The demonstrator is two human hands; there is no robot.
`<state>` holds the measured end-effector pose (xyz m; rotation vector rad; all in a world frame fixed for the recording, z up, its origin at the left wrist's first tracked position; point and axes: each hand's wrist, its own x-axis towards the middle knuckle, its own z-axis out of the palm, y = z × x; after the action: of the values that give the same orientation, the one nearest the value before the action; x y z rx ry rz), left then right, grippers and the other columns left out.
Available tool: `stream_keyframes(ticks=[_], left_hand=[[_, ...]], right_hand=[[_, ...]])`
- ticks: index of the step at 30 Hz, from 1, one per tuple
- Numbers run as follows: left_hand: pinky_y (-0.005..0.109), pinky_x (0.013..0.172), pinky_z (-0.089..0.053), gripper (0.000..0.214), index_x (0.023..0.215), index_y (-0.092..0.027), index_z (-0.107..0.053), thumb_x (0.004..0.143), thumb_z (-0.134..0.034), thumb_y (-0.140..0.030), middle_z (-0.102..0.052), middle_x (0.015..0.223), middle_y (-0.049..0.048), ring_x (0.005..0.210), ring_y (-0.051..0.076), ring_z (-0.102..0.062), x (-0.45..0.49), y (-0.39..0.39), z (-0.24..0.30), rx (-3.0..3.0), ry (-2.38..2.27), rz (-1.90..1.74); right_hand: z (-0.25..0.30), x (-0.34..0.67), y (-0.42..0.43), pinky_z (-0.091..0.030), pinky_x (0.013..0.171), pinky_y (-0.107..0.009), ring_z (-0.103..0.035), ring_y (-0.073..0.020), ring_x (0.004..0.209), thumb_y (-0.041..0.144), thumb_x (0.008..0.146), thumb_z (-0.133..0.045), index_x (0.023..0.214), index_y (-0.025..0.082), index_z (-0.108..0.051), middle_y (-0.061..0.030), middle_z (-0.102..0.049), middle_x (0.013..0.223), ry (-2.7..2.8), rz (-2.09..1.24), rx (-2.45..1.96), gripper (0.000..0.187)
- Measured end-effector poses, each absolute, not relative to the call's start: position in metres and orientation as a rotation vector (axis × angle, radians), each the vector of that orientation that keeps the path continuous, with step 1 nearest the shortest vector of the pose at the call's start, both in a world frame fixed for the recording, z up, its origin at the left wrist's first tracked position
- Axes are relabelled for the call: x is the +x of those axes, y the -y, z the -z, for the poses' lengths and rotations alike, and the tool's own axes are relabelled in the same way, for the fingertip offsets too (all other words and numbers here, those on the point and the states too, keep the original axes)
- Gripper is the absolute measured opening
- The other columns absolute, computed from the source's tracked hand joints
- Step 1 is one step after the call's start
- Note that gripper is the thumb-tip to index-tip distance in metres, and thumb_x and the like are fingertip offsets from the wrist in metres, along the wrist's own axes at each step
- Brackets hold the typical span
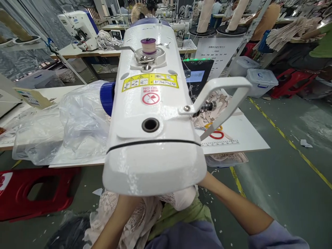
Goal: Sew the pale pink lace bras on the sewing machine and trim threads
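The white head of a sewing machine (pixel 153 166) fills the middle of the view and covers both hands. My left hand (pixel 128 201) reaches under its near end, with only the wrist and forearm showing. From the other side my right hand (pixel 206 180) goes in beneath the same end, its fingers hidden too. Pale pink lace fabric (pixel 141 219) hangs around my left wrist and over my lap. A smooth, light padded piece of cloth (pixel 184 199) bulges out below the machine, between my arms. Whether either hand grips the fabric is hidden.
Clear plastic bags (pixel 83 119) cover the table's left side. On the right lie scissors (pixel 216 134) with red and orange handles, beside cut fabric strips (pixel 215 103). A white lever (pixel 223 83) juts from the machine. A red stool (pixel 49 193) stands at lower left.
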<state>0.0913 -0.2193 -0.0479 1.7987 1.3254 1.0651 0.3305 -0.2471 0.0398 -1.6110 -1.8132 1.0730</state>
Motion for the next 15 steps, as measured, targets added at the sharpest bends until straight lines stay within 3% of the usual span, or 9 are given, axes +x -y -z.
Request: stream_keyframes(ticks=[3, 8, 12, 15], left_hand=[[0.040, 0.089, -0.055, 0.017, 0.070, -0.024, -0.062, 0.077, -0.065, -0.040, -0.071, 0.076, 0.0056, 0.101, 0.030, -0.065, 0.086, 0.223, 0.047, 1.768, -1.354, -1.052], [0.042, 0.096, -0.051, 0.025, 0.097, -0.019, -0.065, 0.088, -0.053, -0.039, -0.071, 0.087, 0.0085, 0.103, 0.027, -0.065, 0.104, 0.254, 0.056, 1.639, -1.477, -1.107], [0.045, 0.097, -0.051, 0.042, 0.126, -0.017, -0.049, 0.089, -0.051, -0.037, -0.065, 0.118, 0.0157, 0.112, 0.028, -0.062, 0.140, 0.295, 0.090, 1.459, -1.330, -1.185], [0.052, 0.105, -0.045, 0.057, 0.136, -0.017, -0.040, 0.085, -0.056, -0.035, -0.056, 0.132, 0.0218, 0.126, 0.035, -0.054, 0.161, 0.322, 0.125, 1.615, -1.189, -1.107]], right_hand=[[-0.038, 0.336, 0.251, -0.048, 0.064, -0.031, -0.056, -0.0204, 0.068, 0.052, 0.084, -0.063, 0.067, 0.021, -0.065, -0.0021, -0.061, 0.065, 1.793, -1.081, -1.591, 0.036], [-0.012, 0.357, 0.259, -0.044, 0.056, -0.030, -0.051, -0.0193, 0.061, 0.061, 0.083, -0.058, 0.062, 0.023, -0.060, -0.0022, -0.056, 0.059, 1.726, -1.050, -1.524, 0.043], [0.014, 0.372, 0.270, -0.034, 0.044, -0.027, -0.042, -0.0154, 0.046, 0.072, 0.079, -0.055, 0.063, 0.023, -0.057, 0.0009, -0.046, 0.049, 1.600, -1.124, -1.539, 0.052], [0.022, 0.375, 0.280, -0.030, 0.043, -0.026, -0.040, -0.0132, 0.045, 0.079, 0.077, -0.053, 0.064, 0.021, -0.053, 0.0017, -0.045, 0.050, 1.541, -1.178, -1.555, 0.059]])
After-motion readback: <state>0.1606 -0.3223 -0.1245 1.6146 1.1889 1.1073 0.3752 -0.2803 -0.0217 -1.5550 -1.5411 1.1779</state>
